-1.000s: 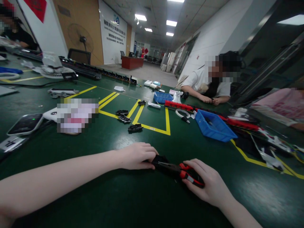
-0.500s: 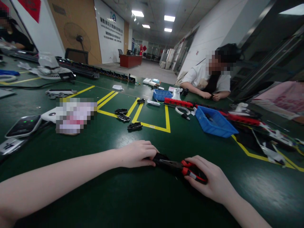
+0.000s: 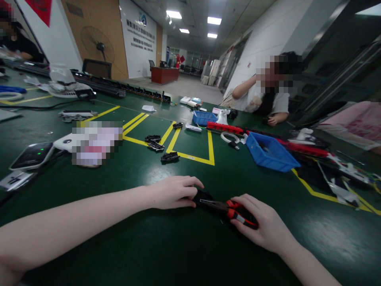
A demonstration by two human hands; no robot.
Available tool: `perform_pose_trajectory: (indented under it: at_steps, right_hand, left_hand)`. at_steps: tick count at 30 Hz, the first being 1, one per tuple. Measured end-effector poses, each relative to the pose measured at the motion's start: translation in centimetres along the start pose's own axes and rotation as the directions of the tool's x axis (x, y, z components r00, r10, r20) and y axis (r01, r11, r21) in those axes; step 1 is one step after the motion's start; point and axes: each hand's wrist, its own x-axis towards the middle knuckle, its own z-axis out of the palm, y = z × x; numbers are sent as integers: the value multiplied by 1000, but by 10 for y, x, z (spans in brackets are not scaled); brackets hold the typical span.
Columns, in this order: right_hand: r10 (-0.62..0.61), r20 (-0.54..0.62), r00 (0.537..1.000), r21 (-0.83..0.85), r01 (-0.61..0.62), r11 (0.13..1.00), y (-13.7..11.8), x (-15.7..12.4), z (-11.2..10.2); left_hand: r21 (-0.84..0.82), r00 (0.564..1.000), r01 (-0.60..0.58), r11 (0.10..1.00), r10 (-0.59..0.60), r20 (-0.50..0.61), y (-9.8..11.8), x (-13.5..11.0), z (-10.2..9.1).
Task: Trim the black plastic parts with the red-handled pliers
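Pliers (image 3: 232, 213) meet a small black part (image 3: 203, 195) at the lower centre of the frame.
The left hand (image 3: 174, 192) has its thumb and fingers pinched on the black part, forefinger stretched out over it, while the right hand (image 3: 262, 224) is wrapped around the red-and-black handles; from where I stand I can't tell whether the plier tips actually bite. Both hands work low over the green counter (image 3: 166, 250). Just above them, near the middle of the frame, a loose black piece (image 3: 170, 157) lies by the yellow tape (image 3: 211, 149), with more like it further up. A blue bin (image 3: 262, 159) sits right of centre, and at upper right a person in a white shirt (image 3: 281, 104) leans at the counter, one arm raised.
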Motion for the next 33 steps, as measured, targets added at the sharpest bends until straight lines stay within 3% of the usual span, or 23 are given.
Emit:
perform_pose_trajectory:
  at_steps: [13,33]
  right_hand:
    - [-63,-30,998,-115,59,992,3,1,0]
    - [-84,-42,996,-111,79,991,1,2,-2]
  left_hand:
    - [25,1000,5,1000,-5,6,1,0,1]
    - [52,999,-45,998,45,-6,-2,-2,3]
